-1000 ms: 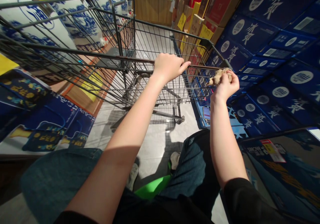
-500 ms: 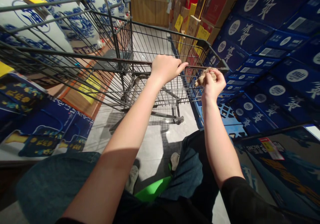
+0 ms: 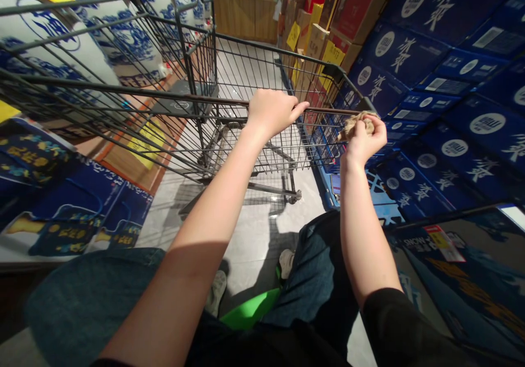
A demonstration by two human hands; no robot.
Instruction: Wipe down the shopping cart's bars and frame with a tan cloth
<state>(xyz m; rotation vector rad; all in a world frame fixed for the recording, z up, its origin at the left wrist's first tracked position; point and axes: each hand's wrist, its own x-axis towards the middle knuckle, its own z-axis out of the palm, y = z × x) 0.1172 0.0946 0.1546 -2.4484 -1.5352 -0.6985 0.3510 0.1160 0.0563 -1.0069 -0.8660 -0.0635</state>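
Gripping the near rail (image 3: pixel 332 110) of one wire shopping cart (image 3: pixel 192 96), the left hand (image 3: pixel 271 108) lay at the centre of the frame, its fingers curled over the bar and its thumb stretched along it, probably for steadiness. The right hand (image 3: pixel 367 137), right of centre, grasped one crumpled beige cloth (image 3: pixel 348 126) between thumb and fingers, bunched, it seemed, to suit a small grip. The cloth was at the rail's right end, near the corner; whether it wrapped the bar could not be told. The cart stood sideways before two denim-clad knees (image 3: pixel 318 263), likely bringing the long rail within reach of both hands. Two shoes (image 3: pixel 287 263) rested on the floor at lower centre, near one green object (image 3: pixel 250 308), possibly a seat. At least three blue-and-white jars (image 3: pixel 45 55) lined the upper left. Blue boxes (image 3: pixel 426 99) filled the right, stacked apparently to save floor space; overlap prevented a full count.
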